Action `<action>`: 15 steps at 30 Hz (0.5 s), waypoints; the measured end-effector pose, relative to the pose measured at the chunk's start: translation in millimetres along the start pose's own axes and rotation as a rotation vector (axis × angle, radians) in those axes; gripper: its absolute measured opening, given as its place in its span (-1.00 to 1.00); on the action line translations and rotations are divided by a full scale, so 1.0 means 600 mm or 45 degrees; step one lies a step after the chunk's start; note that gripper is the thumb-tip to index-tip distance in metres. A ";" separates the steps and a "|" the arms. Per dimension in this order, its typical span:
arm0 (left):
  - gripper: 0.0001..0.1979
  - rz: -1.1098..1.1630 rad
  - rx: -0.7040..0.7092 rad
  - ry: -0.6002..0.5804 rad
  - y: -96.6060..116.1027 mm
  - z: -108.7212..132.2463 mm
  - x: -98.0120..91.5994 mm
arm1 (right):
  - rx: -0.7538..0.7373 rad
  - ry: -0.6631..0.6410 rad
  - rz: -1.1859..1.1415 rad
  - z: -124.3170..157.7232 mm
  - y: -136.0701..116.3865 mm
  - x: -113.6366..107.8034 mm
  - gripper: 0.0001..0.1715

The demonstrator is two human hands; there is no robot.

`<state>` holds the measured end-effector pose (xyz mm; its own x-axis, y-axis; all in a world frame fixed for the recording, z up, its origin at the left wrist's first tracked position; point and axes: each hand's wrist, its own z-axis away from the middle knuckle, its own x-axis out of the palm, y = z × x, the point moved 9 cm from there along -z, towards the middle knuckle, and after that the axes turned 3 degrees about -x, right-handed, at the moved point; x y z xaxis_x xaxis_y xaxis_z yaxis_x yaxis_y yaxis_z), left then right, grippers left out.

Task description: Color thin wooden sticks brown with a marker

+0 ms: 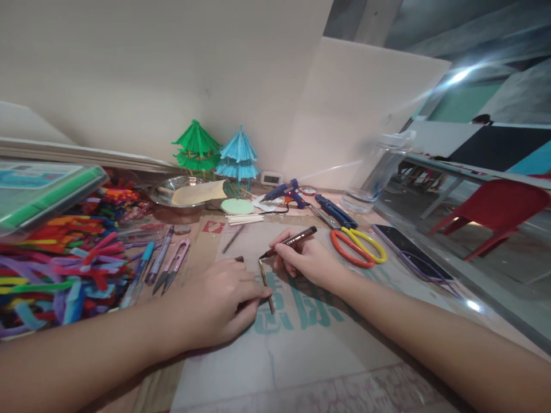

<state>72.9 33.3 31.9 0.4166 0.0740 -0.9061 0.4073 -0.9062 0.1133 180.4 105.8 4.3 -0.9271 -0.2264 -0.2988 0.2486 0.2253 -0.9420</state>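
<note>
My right hand [303, 258] is closed around a dark brown marker [297, 236], its tip pointing left. That tip meets the upper end of a thin stick [266, 281], which looks partly brown and partly pale. My left hand [228, 292] pinches this stick near its lower end, over a printed paper sheet [228, 367]. A small dark piece, perhaps the marker's cap [239, 259], pokes out by the left fingers. Beyond the hands lie a dark stick [233, 238] and several pale sticks [245, 219].
Pipe cleaners [73, 281], pens [159, 255] and small pink-handled snips [175, 265] lie left. Behind stand green [196, 149] and blue [240, 155] paper-like pagodas, a metal bowl [161, 195] and glue gun [286, 194]. Scissors [353, 249], phone [408, 252] and water container [374, 178] are right.
</note>
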 end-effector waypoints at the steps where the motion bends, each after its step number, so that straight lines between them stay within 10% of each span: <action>1: -0.71 -0.001 -0.001 0.002 0.000 0.000 0.000 | 0.006 0.003 -0.001 0.000 0.000 0.000 -0.79; 15: -0.70 -0.006 -0.010 0.003 0.000 -0.001 -0.001 | -0.005 -0.025 -0.005 0.000 0.000 0.000 -0.78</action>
<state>72.9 33.6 32.4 0.4161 0.0794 -0.9058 0.4159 -0.9025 0.1120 180.5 105.7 4.1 -0.9223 -0.2458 -0.2983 0.2440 0.2281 -0.9426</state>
